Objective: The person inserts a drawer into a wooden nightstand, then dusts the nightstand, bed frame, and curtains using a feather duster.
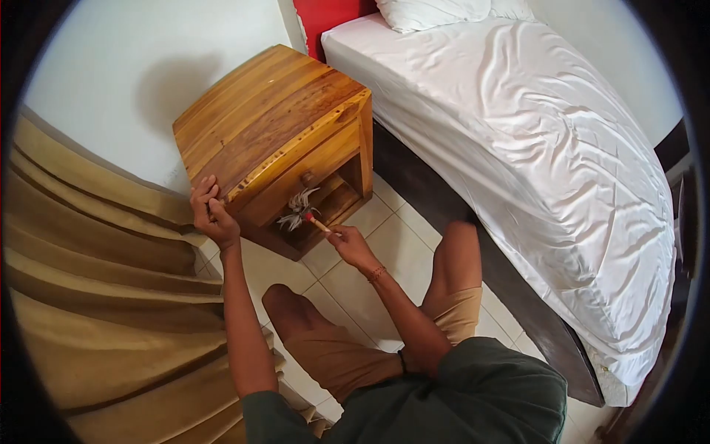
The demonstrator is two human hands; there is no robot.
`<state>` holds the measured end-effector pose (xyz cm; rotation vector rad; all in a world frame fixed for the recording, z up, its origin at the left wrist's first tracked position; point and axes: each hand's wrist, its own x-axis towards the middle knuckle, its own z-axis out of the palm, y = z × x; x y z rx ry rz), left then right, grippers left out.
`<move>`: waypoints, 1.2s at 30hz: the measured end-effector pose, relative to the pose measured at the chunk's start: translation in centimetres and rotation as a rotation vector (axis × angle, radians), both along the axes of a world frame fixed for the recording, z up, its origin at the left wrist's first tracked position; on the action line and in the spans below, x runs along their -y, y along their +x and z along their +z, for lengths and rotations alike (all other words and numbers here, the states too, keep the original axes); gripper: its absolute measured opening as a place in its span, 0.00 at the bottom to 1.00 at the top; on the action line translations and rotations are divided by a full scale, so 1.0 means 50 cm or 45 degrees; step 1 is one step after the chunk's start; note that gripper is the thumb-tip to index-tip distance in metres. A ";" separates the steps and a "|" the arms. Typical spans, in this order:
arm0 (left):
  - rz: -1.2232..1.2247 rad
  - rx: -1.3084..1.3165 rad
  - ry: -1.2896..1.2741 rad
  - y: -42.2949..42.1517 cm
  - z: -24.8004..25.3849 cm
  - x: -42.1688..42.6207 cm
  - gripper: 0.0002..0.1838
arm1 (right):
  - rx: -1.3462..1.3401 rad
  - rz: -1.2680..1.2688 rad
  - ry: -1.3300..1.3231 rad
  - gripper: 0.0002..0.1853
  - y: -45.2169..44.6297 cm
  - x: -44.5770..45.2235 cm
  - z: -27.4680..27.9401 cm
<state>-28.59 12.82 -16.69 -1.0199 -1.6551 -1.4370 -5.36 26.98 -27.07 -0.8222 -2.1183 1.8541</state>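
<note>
A wooden nightstand (274,118) stands against the wall, with a closed drawer and an open compartment below it. My right hand (350,246) is wrapped round the light handle of a small feather duster (299,209). The duster's grey feathers are at the opening of the lower compartment, beneath the round drawer knob (308,178). My left hand (213,210) rests at the nightstand's near left corner, its fingers partly bent and apart, holding nothing.
A bed (510,148) with a wrinkled white sheet and dark base runs along the right. Tan curtains (111,296) hang at the left. My bent knees are over the tiled floor (355,288). White pillows (436,11) lie at the top.
</note>
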 end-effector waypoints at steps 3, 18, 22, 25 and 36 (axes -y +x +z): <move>-0.004 0.086 0.043 0.005 -0.001 -0.004 0.13 | -0.067 -0.305 -0.385 0.19 -0.012 -0.003 -0.030; 0.036 -0.012 -0.044 0.001 0.002 0.002 0.13 | -0.113 -0.543 -0.087 0.17 0.051 -0.158 -0.090; -0.001 0.050 0.012 0.001 0.000 -0.001 0.12 | -0.208 -0.535 0.047 0.17 0.066 -0.180 -0.114; 0.015 0.025 -0.005 0.004 0.001 0.000 0.12 | -0.157 -0.593 0.176 0.17 0.051 -0.189 -0.173; -0.009 0.048 0.026 0.003 0.002 -0.001 0.11 | -0.173 -0.490 0.117 0.15 -0.037 -0.253 -0.230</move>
